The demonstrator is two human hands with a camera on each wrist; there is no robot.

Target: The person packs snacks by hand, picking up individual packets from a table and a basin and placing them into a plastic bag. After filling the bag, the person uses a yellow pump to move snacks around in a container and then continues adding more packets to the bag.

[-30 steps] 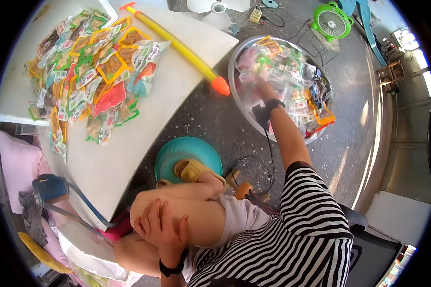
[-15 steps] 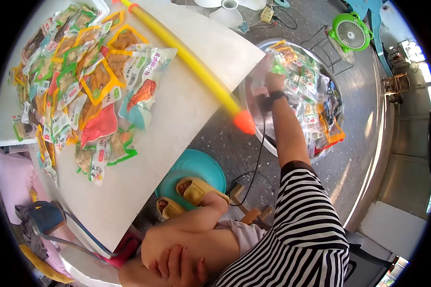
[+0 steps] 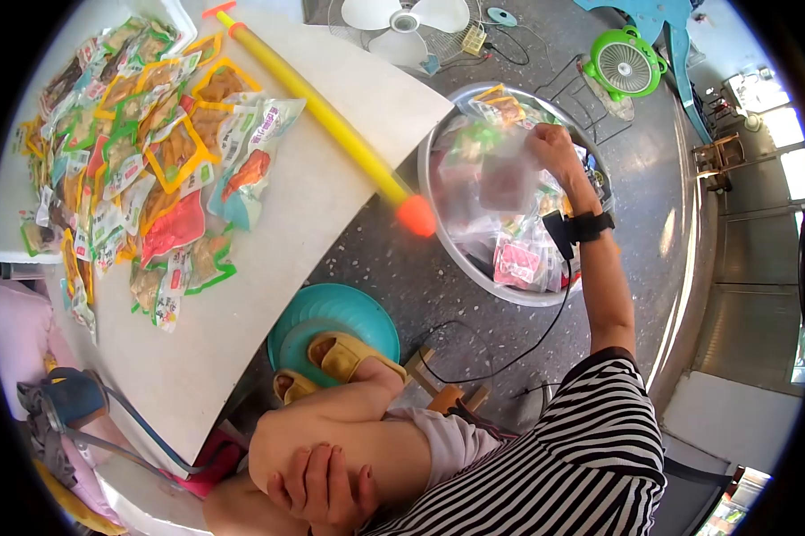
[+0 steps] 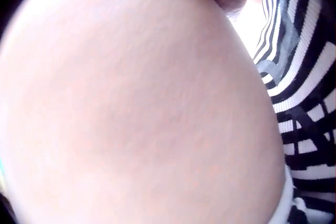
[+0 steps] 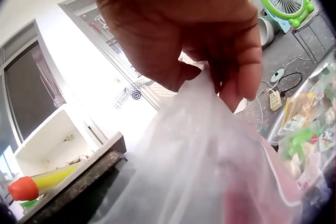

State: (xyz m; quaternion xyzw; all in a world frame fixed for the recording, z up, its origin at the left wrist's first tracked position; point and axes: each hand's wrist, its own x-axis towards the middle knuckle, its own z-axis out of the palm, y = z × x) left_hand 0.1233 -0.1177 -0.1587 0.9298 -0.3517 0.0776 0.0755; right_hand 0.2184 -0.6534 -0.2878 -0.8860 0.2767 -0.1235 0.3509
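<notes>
My right hand point(image 3: 556, 154) pinches the top of a cloudy clear plastic bag point(image 3: 508, 179) above a large metal basin point(image 3: 529, 298). Something reddish-pink shows through the bag's lower part in the right wrist view, where thumb and fingertips meet at its gathered corner. Under it, the basin holds many sealed food packets, among them a pink one point(image 3: 517, 263). My left hand point(image 3: 324, 487) rests on the bare thigh with its fingers relaxed over the skin. The left wrist view is mostly filled by skin, beside a striped shirt point(image 4: 310, 92).
A white table point(image 3: 268, 268) bears a heap of food packets point(image 3: 175, 152) and a yellow tube with an orange tip point(image 3: 322, 112). Slippered feet rest on a teal round plastic piece point(image 3: 367, 308). Beyond the basin stands a green fan point(image 3: 625, 64). A cable trails from the right wrist strap.
The right hand, earlier down among the packets in the basin, has lifted to the right and now holds up the clear bag. The left hand stays on the leg.
</notes>
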